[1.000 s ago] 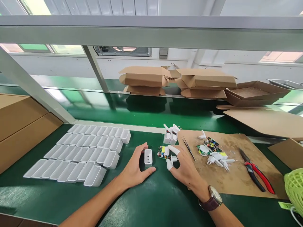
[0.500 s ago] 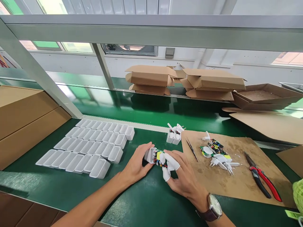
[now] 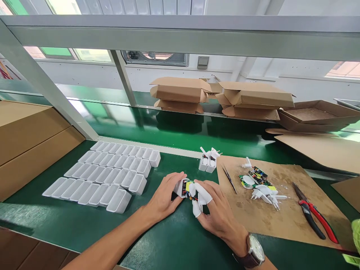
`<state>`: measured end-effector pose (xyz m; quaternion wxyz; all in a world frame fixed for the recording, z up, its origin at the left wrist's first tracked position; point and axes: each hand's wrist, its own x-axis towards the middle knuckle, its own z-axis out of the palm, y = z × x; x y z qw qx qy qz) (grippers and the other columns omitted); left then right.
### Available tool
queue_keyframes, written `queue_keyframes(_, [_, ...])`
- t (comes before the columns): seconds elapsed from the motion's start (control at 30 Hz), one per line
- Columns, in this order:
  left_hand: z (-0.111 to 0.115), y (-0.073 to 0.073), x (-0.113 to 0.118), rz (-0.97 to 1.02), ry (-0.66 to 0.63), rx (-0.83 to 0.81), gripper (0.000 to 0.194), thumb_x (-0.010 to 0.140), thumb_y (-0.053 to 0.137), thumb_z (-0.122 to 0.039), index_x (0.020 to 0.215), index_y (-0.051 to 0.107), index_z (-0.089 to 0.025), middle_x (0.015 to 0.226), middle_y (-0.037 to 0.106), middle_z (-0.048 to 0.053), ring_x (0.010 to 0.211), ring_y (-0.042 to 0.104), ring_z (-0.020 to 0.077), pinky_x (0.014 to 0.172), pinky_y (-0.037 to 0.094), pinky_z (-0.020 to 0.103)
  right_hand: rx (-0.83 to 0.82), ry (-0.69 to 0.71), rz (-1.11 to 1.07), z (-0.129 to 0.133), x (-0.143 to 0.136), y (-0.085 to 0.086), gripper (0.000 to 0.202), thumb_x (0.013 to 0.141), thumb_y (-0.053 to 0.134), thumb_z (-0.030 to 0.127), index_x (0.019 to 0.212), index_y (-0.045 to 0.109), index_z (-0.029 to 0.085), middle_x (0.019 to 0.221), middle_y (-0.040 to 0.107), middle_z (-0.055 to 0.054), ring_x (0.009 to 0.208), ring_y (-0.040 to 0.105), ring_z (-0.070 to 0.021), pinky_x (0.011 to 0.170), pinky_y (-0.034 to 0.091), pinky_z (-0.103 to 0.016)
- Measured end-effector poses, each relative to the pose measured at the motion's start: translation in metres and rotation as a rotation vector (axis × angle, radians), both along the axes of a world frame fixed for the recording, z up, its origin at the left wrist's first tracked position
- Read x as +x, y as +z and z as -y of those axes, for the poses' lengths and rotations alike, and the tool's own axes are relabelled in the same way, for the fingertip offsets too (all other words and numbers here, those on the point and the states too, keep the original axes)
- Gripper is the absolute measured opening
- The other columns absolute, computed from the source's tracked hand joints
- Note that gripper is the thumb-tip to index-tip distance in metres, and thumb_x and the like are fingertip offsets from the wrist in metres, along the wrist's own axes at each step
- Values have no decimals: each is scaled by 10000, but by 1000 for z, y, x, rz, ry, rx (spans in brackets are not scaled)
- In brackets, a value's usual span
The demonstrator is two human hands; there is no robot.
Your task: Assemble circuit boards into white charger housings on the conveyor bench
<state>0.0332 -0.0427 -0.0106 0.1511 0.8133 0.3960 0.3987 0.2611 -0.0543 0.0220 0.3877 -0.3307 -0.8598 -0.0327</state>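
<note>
My left hand (image 3: pixel 167 195) is closed around a small white plastic case (image 3: pixel 178 188), its open end facing right. In my right hand (image 3: pixel 215 210), white finger covers on thumb and forefinger, I grip a circuit board (image 3: pixel 189 188) with a yellow component. The board's left end sits at the case mouth, partly inside; how deep is hidden. To the left stand rows of white open cases (image 3: pixel 97 176). Behind my right hand are two filled cases (image 3: pixel 207 163) with white plug parts on top. More circuit boards (image 3: pixel 254 178) and white plug pieces (image 3: pixel 268 195) lie on the right.
A brown cardboard sheet (image 3: pixel 242 221) covers the right of the green table, bearing tweezers (image 3: pixel 229 178) and red-black pliers (image 3: pixel 316 213). Cardboard boxes (image 3: pixel 180 90) stand on the back ledge, and a large carton (image 3: pixel 36 138) at the left. A metal bar (image 3: pixel 180 39) crosses above.
The case in my left hand has tilted slightly, and the board stays at its mouth. Both hands have barely moved; the whole view has shifted a little.
</note>
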Motion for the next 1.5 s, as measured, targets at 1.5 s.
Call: queue_keyframes(1.5, [3, 2, 9, 543, -17, -609, 647, 910, 739, -388, 1468, 425, -298, 1466, 599, 122, 1372, 581, 274, 1160, 480, 498, -298, 164, -103, -10, 3, -28, 509, 963, 535, 70, 1410, 558, 313, 1331, 615, -109, 1142, 670, -230, 946, 631, -401])
